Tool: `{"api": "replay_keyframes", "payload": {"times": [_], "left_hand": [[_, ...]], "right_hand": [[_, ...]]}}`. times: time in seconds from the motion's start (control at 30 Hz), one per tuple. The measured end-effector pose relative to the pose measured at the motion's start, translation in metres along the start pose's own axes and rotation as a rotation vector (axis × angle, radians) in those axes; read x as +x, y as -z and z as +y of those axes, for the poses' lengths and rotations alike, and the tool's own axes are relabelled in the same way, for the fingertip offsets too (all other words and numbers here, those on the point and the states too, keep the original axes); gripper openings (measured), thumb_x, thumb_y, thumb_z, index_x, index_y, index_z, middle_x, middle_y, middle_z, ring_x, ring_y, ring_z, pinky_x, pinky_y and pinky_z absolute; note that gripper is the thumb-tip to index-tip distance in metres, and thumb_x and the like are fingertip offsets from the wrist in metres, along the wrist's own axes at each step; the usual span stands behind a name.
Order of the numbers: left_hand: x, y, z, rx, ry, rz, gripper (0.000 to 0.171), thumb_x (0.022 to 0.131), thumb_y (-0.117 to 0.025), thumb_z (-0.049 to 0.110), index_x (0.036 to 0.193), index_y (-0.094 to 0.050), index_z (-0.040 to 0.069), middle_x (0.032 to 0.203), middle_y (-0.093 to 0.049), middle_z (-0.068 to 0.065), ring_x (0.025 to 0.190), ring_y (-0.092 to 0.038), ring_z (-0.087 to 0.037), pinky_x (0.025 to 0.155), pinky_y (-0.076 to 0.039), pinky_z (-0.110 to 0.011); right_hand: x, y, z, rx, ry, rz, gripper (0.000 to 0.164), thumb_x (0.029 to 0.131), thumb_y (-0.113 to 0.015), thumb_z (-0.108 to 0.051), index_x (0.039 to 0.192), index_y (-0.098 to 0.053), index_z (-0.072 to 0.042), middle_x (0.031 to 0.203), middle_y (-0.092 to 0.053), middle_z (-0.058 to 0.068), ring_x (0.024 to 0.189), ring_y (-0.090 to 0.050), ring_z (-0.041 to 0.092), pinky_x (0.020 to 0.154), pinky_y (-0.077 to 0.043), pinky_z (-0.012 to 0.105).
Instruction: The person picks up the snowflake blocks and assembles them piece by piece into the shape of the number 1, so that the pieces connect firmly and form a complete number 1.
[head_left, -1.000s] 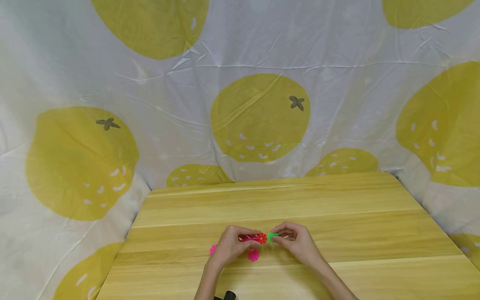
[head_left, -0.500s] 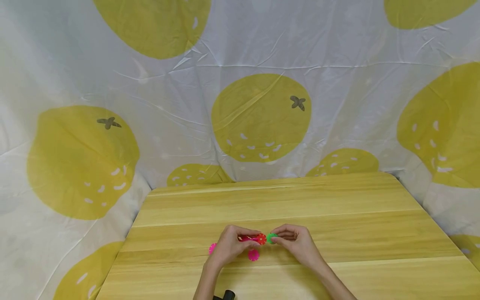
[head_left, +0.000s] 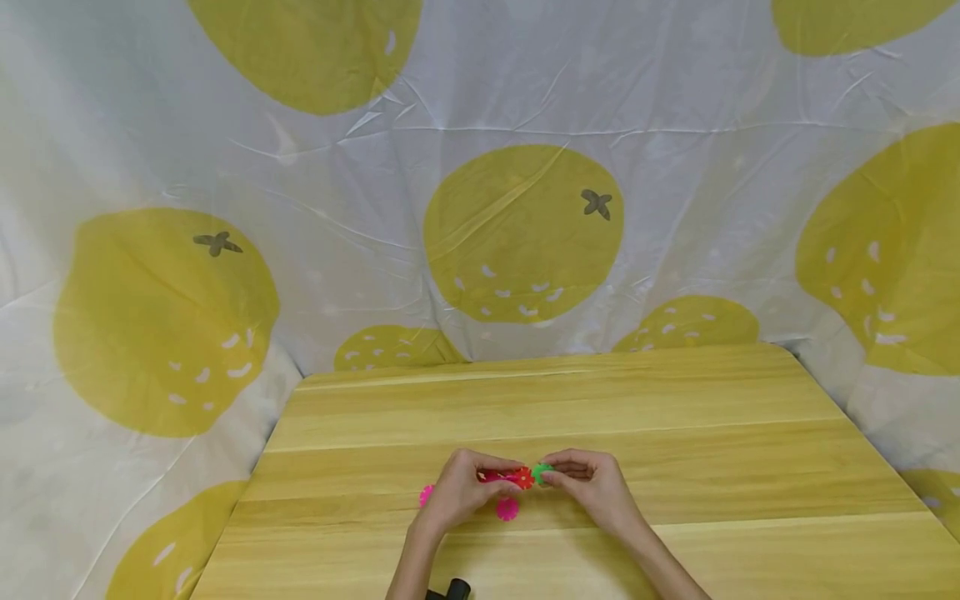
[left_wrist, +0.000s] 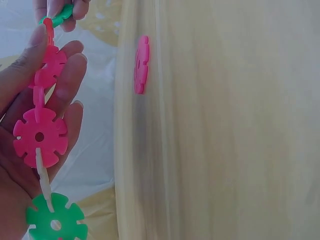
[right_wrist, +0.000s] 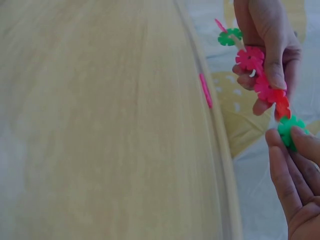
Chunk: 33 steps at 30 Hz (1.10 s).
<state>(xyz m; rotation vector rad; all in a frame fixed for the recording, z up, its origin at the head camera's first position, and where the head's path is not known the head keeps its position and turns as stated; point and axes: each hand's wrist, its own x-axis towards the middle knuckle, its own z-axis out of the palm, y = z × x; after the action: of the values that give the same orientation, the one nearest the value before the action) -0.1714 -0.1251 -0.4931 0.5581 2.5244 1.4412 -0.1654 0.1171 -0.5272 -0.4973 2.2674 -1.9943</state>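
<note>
My left hand [head_left: 461,487] grips a chain of notched snowflake discs between thumb and fingers. The left wrist view shows its pink disc [left_wrist: 25,142], a white disc [left_wrist: 44,180] seen edge-on and a green disc [left_wrist: 70,214] hanging lower. At the chain's other end sits a red disc [head_left: 524,477]. With thumb and fingertips, my right hand [head_left: 600,483] pinches a separate green disc [right_wrist: 290,129]. Its edge meets the red disc; whether their slots interlock I cannot tell. A loose pink disc [head_left: 507,510] lies on the table below the hands.
Both hands are above the wooden table [head_left: 675,400], near its front part. A black object [head_left: 458,589] pokes in at the bottom edge. Behind the table hangs a white cloth [head_left: 337,250] printed with yellow lemons.
The right hand's green disc has moved slightly left, closing the gap to the red disc. My left hand and the chain have hardly moved.
</note>
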Motion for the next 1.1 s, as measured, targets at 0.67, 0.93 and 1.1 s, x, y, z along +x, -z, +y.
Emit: {"api": "replay_keyframes", "payload": {"times": [0.67, 0.93, 1.1], "left_hand": [[0.0012, 0.0004, -0.0001, -0.057, 0.02, 0.003, 0.022, 0.088, -0.083, 0.019, 0.109, -0.083, 0.015, 0.108, -0.08, -0.011, 0.071, -0.066, -0.01, 0.054, -0.046, -0.015], [0.0015, -0.0002, -0.0008, -0.067, 0.013, 0.006, 0.021, 0.088, -0.083, 0.019, 0.108, -0.083, 0.015, 0.106, -0.08, -0.011, 0.066, -0.061, -0.007, 0.052, -0.043, -0.014], [0.002, -0.0015, 0.0006, -0.094, 0.02, -0.001, 0.021, 0.088, -0.083, 0.017, 0.108, -0.083, 0.013, 0.105, -0.08, -0.012, 0.062, -0.057, -0.008, 0.05, -0.039, -0.013]], "right_hand": [[-0.0022, 0.0018, -0.0005, 0.128, 0.051, -0.047, 0.031, 0.097, -0.07, -0.005, 0.123, -0.069, 0.012, 0.117, -0.071, 0.032, 0.095, -0.078, 0.015, 0.083, -0.061, 0.044], [-0.0024, 0.0014, -0.0012, 0.124, 0.057, -0.024, 0.028, 0.096, -0.07, -0.003, 0.121, -0.07, 0.012, 0.114, -0.072, 0.033, 0.093, -0.078, 0.013, 0.081, -0.061, 0.046], [-0.0028, 0.0007, -0.0027, 0.115, 0.055, -0.01, 0.025, 0.096, -0.071, -0.002, 0.117, -0.072, 0.011, 0.111, -0.074, 0.03, 0.094, -0.078, 0.012, 0.083, -0.063, 0.039]]}}
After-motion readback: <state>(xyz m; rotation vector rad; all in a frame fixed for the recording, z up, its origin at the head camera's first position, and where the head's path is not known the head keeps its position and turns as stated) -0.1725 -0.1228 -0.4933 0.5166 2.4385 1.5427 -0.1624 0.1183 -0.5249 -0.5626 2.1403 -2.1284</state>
